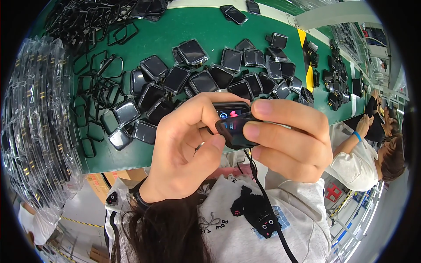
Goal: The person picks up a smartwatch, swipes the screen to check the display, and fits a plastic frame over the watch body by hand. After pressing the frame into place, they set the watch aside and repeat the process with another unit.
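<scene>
Black watch body, its small screen lit, sits pinched between both hands: the left hand closes thumb and fingers on its left edge, the right hand clamps its right edge. Beyond the grip, loose watch screens cover the green table; a black cord hangs below it.

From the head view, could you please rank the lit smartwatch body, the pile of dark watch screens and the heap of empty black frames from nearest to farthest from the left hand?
1. Lit smartwatch body: pinched by the left hand.
2. Pile of dark watch screens: on the green table just beyond.
3. Heap of empty black frames: far left corner.
</scene>
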{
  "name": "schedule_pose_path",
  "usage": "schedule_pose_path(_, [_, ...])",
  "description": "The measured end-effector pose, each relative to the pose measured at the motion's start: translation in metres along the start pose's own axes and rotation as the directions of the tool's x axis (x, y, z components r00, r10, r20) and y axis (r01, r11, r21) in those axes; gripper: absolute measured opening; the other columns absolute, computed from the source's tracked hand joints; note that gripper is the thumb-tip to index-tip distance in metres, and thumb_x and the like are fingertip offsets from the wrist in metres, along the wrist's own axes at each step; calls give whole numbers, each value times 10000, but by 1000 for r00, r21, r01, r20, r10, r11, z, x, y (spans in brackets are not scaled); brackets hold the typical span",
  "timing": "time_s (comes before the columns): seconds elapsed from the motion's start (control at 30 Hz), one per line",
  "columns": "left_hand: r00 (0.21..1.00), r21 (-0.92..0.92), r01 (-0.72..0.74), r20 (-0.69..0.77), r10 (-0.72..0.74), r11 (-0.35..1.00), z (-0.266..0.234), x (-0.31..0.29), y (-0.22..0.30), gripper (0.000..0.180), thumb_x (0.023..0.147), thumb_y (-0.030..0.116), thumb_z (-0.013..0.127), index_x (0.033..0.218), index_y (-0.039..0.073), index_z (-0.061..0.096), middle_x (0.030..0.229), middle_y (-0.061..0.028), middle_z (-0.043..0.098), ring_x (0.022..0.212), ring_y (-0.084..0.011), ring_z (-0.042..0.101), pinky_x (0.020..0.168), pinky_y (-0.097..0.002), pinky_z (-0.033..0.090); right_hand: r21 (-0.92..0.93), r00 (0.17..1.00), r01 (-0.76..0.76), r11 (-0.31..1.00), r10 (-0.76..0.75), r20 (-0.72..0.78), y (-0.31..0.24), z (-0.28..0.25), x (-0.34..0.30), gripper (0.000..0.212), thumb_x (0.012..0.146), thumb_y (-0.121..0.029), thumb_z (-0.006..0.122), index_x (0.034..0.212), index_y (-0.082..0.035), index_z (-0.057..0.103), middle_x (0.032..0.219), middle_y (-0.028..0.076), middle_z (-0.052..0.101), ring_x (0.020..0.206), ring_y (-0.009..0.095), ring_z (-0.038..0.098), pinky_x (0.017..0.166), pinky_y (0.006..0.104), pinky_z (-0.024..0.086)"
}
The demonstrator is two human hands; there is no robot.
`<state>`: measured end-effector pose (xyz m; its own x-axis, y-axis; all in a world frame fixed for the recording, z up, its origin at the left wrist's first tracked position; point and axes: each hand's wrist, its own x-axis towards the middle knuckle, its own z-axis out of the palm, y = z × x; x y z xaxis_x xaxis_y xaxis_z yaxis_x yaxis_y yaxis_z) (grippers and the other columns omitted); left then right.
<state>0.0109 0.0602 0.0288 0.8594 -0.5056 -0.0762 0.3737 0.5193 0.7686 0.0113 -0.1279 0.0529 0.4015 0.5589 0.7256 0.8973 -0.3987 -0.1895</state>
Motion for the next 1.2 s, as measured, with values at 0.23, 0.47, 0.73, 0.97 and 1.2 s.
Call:
schedule_pose_path(0.23, [1000, 94, -3, 26, 1, 996, -4, 0, 2, 96, 701, -98, 442, 749, -15, 438, 1166, -224, 527, 1010, -188, 543, 871, -300, 439, 20, 1000, 9, 1000, -9, 19, -1, -2, -1, 192, 626, 18, 693, 771, -3, 569, 898, 138, 648, 880, 326, 646, 668, 298, 589])
schedule_pose_path(0.47, [999, 200, -4, 33, -3, 980, -5, 0, 6, 110, 675, -121, 448, 693, -15, 422, 1134, -220, 545, 949, -171, 566, 819, -274, 460, 82, 997, 47, 995, -52, 54, -2, -1, 0, 188, 636, 25, 682, 792, -11, 583, 879, 131, 656, 898, 315, 651, 573, 274, 532])
schedule_pose_path(0.73, [989, 367, -132, 107, 99, 921, -7, 2, 4, 110, 624, -138, 436, 673, -43, 462, 1093, -214, 564, 876, -151, 584, 747, -249, 470, 104, 996, 42, 994, -50, 72, -2, -1, 2, 170, 647, 35, 684, 782, -18, 594, 887, 110, 662, 900, 287, 655, 542, 249, 499])
schedule_pose_path(0.97, [982, 472, -145, 176, 68, 870, -10, 3, 3, 210, 555, -81, 389, 712, -55, 526, 1123, -281, 556, 999, -284, 593, 846, -331, 478, 80, 993, 103, 991, -107, 45, -1, 2, -6, 177, 661, 24, 689, 806, -26, 602, 888, 101, 665, 909, 290, 654, 543, 251, 486])
schedule_pose_path(1.2, [995, 244, -63, 96, 40, 968, -11, 1, -7, 225, 725, -124, 460, 920, -75, 561, 1149, -181, 539, 937, -149, 574, 758, -240, 473, 73, 998, -47, 996, 44, 45, -3, -6, -3, 217, 646, 42, 700, 833, -13, 604, 871, 109, 667, 805, 271, 638, 590, 286, 501])
